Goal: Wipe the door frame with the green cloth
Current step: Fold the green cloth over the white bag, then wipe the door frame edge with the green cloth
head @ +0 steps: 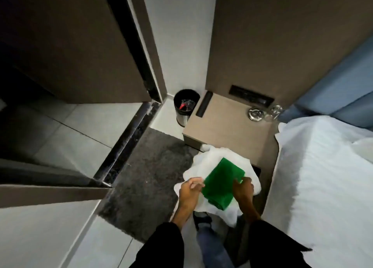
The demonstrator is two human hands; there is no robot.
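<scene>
The green cloth is folded flat and held low in front of the person, over a white towel that hangs under it. The left hand has its grip pinched on the cloth's left edge; the right hand has its grip closed over the right edge. The door frame stands well apart, up and to the left, past the dark mat. The risk I see: lifting the cloth may drag the towel along, or the fold may fall open, leaving a loose wad for wiping.
</scene>
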